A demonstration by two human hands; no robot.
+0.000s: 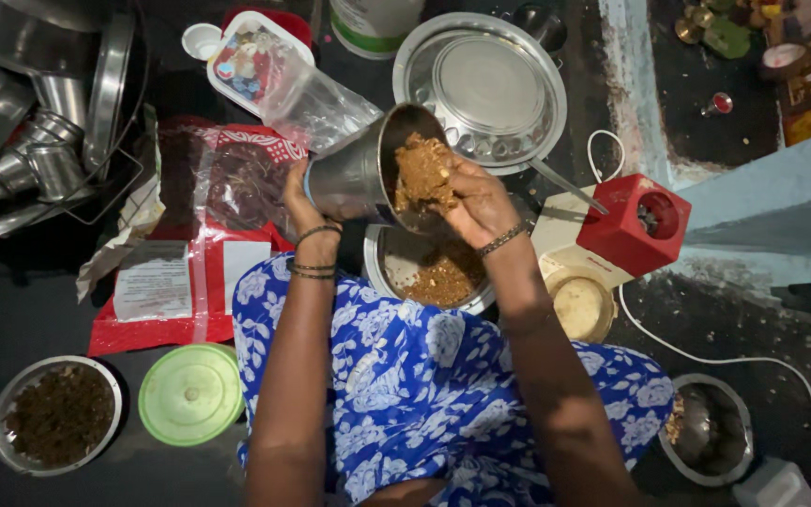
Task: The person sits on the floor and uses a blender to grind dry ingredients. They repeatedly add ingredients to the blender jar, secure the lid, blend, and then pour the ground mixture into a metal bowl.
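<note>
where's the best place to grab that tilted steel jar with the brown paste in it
Probably around the bare outer wall near the base of the steel jar, coming from its closed end on the person's left, as the left hand does. The mouth tips right with the right hand scooping paste there.

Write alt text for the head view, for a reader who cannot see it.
The left hand tilts a steel grinder jar while the right hand scoops brown ground paste from it over a steel bowl below. A red mixer base stands to the right.
</note>
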